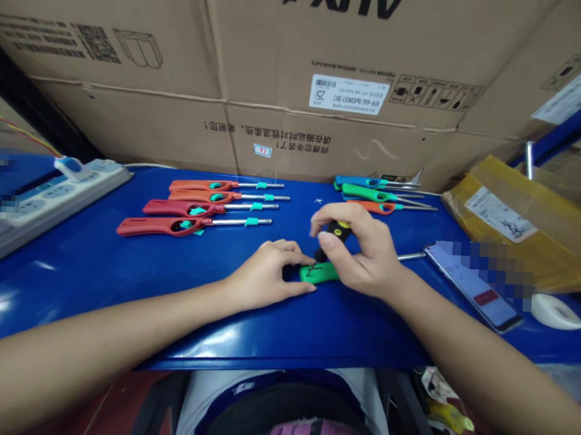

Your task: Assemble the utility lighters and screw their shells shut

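Observation:
A green long-necked gas lighter lies on the blue table in front of me, its metal tube pointing right. My left hand pinches the end of its handle between thumb and fingers. In my right hand is a short black-and-yellow screwdriver, held tilted with its tip down at the slot in the lighter's handle. My right hand hides the lighter's trigger and middle. To the left lie several red and orange lighters with teal tape on their tubes. Beyond my right hand are blue, green and orange lighters.
Cardboard walls off the back of the blue table. A power strip stands at the left. On the right lie a phone, a white mouse and a yellow-taped parcel.

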`<state>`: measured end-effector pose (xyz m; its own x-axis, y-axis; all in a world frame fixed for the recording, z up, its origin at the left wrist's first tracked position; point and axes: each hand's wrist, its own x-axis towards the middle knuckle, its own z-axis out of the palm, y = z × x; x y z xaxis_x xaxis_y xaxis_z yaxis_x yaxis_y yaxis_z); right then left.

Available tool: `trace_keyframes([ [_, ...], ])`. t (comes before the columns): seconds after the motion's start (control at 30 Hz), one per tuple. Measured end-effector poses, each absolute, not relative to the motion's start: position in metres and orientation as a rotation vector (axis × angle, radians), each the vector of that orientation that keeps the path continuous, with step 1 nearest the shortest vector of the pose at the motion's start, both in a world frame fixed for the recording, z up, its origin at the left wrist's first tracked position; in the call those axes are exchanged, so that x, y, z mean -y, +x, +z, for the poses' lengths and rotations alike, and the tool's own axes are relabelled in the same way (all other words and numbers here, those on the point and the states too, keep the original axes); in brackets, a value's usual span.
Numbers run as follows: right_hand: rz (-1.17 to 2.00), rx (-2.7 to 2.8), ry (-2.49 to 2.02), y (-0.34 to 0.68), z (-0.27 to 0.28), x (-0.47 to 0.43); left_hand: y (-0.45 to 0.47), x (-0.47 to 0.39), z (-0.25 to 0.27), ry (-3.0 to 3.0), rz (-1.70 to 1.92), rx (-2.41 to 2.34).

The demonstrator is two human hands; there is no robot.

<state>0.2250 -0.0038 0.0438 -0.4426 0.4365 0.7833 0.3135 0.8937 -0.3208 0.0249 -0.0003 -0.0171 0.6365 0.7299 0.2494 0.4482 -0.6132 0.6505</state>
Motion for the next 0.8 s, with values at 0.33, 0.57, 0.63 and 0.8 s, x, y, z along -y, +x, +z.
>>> trace_keyframes([
  [0.33,0.068,2.174,-0.542,0.229,0.056,0.0,0.029,0.006,-0.007,2.373,0.603,-1.045],
  [0.57,0.8,1.426,-0.772,0.238,0.05,-0.008,0.027,0.004,0.009,2.538,0.468,-1.048],
  [0.63,1.051,1.266,-0.804,0.239,0.044,-0.01,0.03,0.0,0.01,2.587,0.434,-1.049],
  [0.8,1.229,1.167,-0.878,0.236,0.017,-0.017,0.044,-0.025,0.006,2.716,0.394,-0.999],
])
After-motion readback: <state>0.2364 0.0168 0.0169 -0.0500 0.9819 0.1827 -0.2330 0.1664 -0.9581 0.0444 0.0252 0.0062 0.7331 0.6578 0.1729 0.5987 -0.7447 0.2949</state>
